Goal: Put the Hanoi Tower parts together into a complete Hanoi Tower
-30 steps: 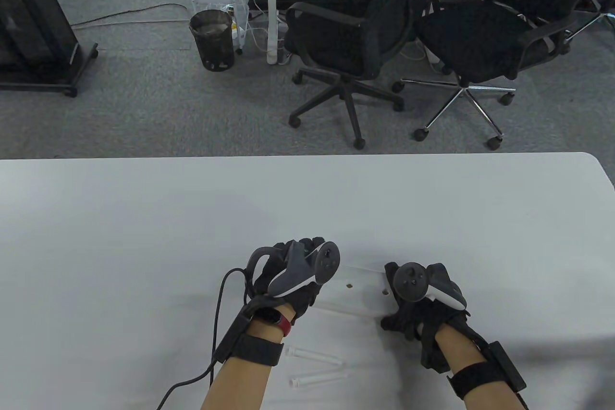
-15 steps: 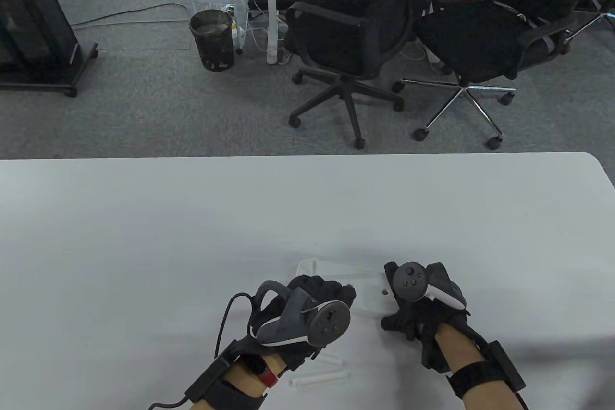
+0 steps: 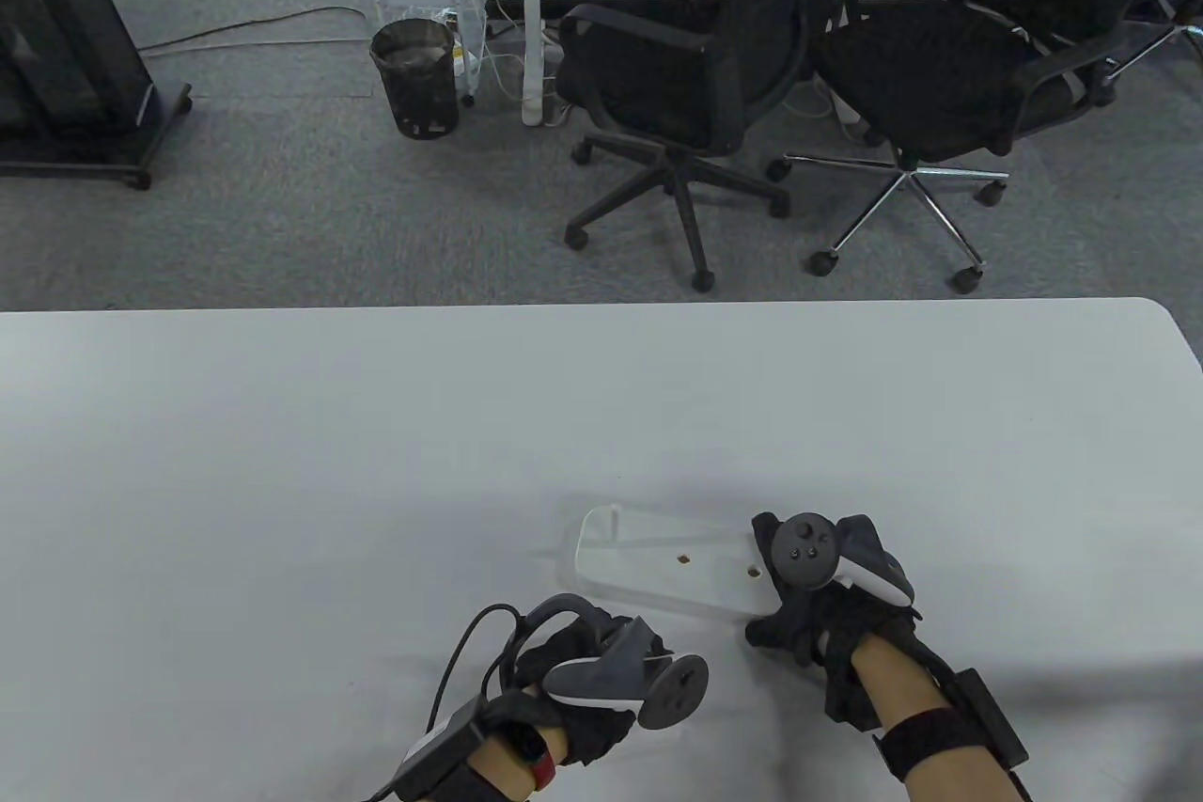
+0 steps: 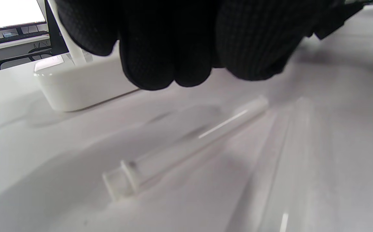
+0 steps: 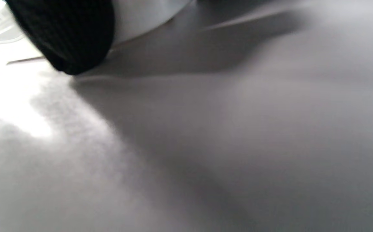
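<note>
A white base [image 3: 648, 569] lies on the table with one white peg [image 3: 611, 524] standing at its left end and two open holes further right. My right hand [image 3: 799, 623] grips the base's right end. My left hand [image 3: 575, 663] hovers low near the table's front edge and holds nothing. In the left wrist view its fingertips [image 4: 173, 61] hang just above two loose white pegs, one sharp [image 4: 186, 148] and one blurred [image 4: 280, 161]. The base [image 4: 77, 87] lies beyond them. In the right wrist view one gloved finger [image 5: 70, 35] rests against the base [image 5: 141, 16].
The white table [image 3: 282, 463] stretches far to the left and back. On the floor beyond its far edge stand two black office chairs [image 3: 677, 78], a bin [image 3: 414, 78] and a black cabinet [image 3: 56, 50].
My left hand has pulled back from the base's left end toward the front edge, over the loose pegs. A peg now shows standing at the base's left end. My right hand has not moved.
</note>
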Available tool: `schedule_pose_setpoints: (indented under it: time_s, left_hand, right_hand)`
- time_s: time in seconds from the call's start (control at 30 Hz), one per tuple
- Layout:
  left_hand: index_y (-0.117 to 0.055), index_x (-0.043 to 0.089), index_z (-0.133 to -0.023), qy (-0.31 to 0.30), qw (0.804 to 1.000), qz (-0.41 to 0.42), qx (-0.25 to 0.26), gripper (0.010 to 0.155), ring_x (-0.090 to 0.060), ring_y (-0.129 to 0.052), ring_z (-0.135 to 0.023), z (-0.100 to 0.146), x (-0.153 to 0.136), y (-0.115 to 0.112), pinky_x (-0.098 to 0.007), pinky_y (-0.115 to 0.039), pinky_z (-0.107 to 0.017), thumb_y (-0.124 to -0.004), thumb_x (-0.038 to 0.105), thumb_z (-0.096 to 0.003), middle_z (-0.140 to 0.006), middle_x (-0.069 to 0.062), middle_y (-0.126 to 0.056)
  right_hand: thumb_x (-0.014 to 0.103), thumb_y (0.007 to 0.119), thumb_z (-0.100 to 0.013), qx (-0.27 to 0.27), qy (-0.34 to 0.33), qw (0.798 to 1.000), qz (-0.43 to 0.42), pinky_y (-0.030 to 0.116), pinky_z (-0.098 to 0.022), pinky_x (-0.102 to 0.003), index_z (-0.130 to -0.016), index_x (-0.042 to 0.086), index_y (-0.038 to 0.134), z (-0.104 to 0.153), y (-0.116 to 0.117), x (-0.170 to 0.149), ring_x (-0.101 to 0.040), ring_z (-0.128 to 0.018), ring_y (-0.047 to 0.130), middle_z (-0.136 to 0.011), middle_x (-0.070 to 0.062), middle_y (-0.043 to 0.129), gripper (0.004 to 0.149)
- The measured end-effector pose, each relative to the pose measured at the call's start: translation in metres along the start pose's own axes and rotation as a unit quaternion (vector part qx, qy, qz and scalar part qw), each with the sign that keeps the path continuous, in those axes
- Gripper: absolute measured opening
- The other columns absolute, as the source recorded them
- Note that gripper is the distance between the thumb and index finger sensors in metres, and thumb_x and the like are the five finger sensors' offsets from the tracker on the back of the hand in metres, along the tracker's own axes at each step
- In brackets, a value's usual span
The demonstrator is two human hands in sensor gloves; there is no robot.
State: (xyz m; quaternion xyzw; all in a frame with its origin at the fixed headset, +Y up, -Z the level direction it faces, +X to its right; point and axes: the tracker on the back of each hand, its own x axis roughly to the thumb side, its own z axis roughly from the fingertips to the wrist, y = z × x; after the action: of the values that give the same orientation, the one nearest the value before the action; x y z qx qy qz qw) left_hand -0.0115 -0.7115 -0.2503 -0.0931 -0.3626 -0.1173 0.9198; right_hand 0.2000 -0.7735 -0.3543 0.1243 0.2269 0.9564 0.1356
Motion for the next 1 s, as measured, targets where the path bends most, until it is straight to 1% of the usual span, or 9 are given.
schedule_pose_setpoints:
  time_s: [0.03, 0.07, 0.43, 0.57, 0.7, 0.83, 1.0]
  left_hand:
    - [-0.081, 0.026, -0.094, -0.002, 1.000, 0.002, -0.003, 0.058, -0.029, -0.100, -0.070, -0.001, 0.000, -0.001, -0.049, -0.077, -0.062, -0.092, 0.036, -0.0389, -0.085, -0.003, -0.095]
    - [-0.081, 0.026, -0.095, -0.003, 1.000, 0.005, -0.008, 0.058, -0.029, -0.100, -0.069, -0.001, 0.001, -0.002, -0.049, -0.077, -0.062, -0.092, 0.037, -0.0388, -0.084, -0.003, -0.095]
    - [-0.079, 0.025, -0.096, -0.010, 0.999, -0.023, -0.023, 0.061, -0.029, -0.099, -0.069, -0.006, 0.011, -0.011, -0.049, -0.077, -0.062, -0.093, 0.037, -0.0380, -0.085, -0.003, -0.094]
    - [-0.080, 0.024, -0.094, -0.012, 0.999, -0.030, -0.015, 0.060, -0.029, -0.099, -0.068, -0.008, 0.013, -0.013, -0.049, -0.077, -0.062, -0.094, 0.037, -0.0372, -0.083, -0.003, -0.094]
    - [-0.081, 0.024, -0.091, -0.018, 0.998, -0.053, 0.010, 0.058, -0.028, -0.101, -0.065, -0.009, 0.016, -0.016, -0.048, -0.079, -0.060, -0.095, 0.036, -0.0358, -0.080, -0.003, -0.096]
    - [-0.081, 0.023, -0.090, -0.027, 0.996, -0.080, 0.011, 0.057, -0.028, -0.102, -0.063, -0.010, 0.022, -0.016, -0.048, -0.080, -0.059, -0.095, 0.034, -0.0358, -0.079, -0.003, -0.098]
    - [-0.079, 0.021, -0.091, -0.040, 0.996, -0.085, -0.010, 0.057, -0.028, -0.101, -0.063, -0.014, 0.022, -0.016, -0.048, -0.079, -0.060, -0.093, 0.034, -0.0376, -0.079, -0.004, -0.097]
  right_hand:
    - [0.046, 0.088, -0.034, 0.000, 0.000, 1.000, 0.000, 0.023, -0.071, -0.059, -0.095, 0.020, -0.003, 0.000, 0.000, 0.000, -0.043, -0.099, 0.013, -0.108, -0.016, 0.011, 0.112]
    - [0.046, 0.088, -0.034, 0.000, 0.000, 1.000, 0.000, 0.023, -0.071, -0.059, -0.095, 0.020, -0.003, 0.000, 0.000, 0.000, -0.043, -0.099, 0.013, -0.108, -0.016, 0.011, 0.112]
    - [0.046, 0.087, -0.034, -0.002, -0.001, 1.000, -0.002, 0.023, -0.071, -0.059, -0.095, 0.020, -0.003, 0.001, 0.000, 0.000, -0.042, -0.099, 0.013, -0.108, -0.015, 0.011, 0.112]
    - [0.046, 0.087, -0.034, -0.003, -0.002, 1.000, -0.003, 0.022, -0.071, -0.059, -0.095, 0.021, -0.003, 0.001, 0.000, -0.001, -0.042, -0.099, 0.013, -0.108, -0.015, 0.011, 0.112]
    - [0.046, 0.087, -0.034, -0.004, -0.002, 1.000, -0.004, 0.022, -0.071, -0.059, -0.095, 0.021, -0.003, 0.001, 0.000, -0.001, -0.042, -0.099, 0.013, -0.108, -0.015, 0.011, 0.112]
    - [0.046, 0.087, -0.034, -0.003, -0.001, 1.000, -0.002, 0.023, -0.071, -0.059, -0.095, 0.021, -0.003, 0.001, 0.000, -0.001, -0.042, -0.099, 0.014, -0.108, -0.015, 0.011, 0.112]
    - [0.046, 0.087, -0.034, -0.003, 0.000, 1.000, -0.001, 0.023, -0.071, -0.059, -0.095, 0.021, -0.003, 0.000, 0.000, -0.001, -0.042, -0.099, 0.014, -0.108, -0.015, 0.012, 0.112]
